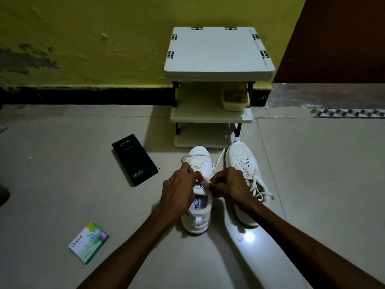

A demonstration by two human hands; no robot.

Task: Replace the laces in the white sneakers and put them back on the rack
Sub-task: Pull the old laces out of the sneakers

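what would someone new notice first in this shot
The left hand and right hand meet mid-frame, pinching a lace over the left sneaker; the right sneaker stands beside it. Behind them a white rack stands against the yellow wall, with a black box on the floor to the left.

two white sneakers, a left sneaker (196,224) and a right sneaker (239,155); two hands, left hand (179,188) and right hand (229,184); one rack (218,51) with three shelves; one black box (135,159); one green box (88,241); one tub (234,101).

Head view looks down, close over floor (62,184) toward wall (83,38)
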